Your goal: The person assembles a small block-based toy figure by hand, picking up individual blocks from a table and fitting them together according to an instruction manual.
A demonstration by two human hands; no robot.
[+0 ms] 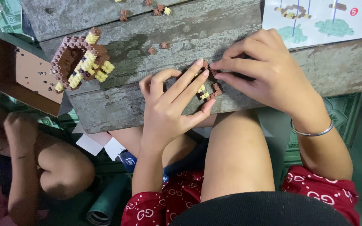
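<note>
While left hand [168,104] pins small brown-and-yellow brick ring [208,88] flat on weathered grey wooden table [147,54], fingers curled round it, right hand [265,71] pinches its top edge: best press straight down, keep ring steady.

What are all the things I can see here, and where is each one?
Small block piece: one, brown and yellow, on the board between both hands.
Larger block model: one, brown and yellow, board's left end.
Loose blocks: several, brown and yellow, board's far edge.
Wooden board: one, grey, weathered.
Instruction sheet: one, white, top right.
Cardboard box: one, brown, left.
Another person's arm: lower left.
Bracelet: one, silver, right wrist.
Left hand: touching the piece.
Right hand: pinching the piece.
</note>
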